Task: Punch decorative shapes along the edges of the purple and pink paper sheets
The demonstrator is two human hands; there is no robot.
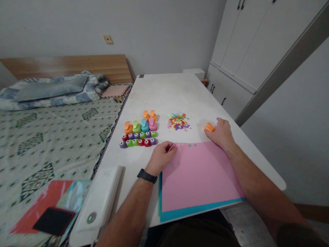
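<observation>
Right hand grips orange craft punch (left hand curls on pink paper).

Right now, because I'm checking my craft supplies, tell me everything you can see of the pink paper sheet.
The pink paper sheet is matte, rectangular and lies flat on a teal sheet, which shows past its near and left edges, on the white table. Tiny white and teal shapes dot its far edge. The left hand rests near that edge; the right hand touches its far right corner.
</observation>
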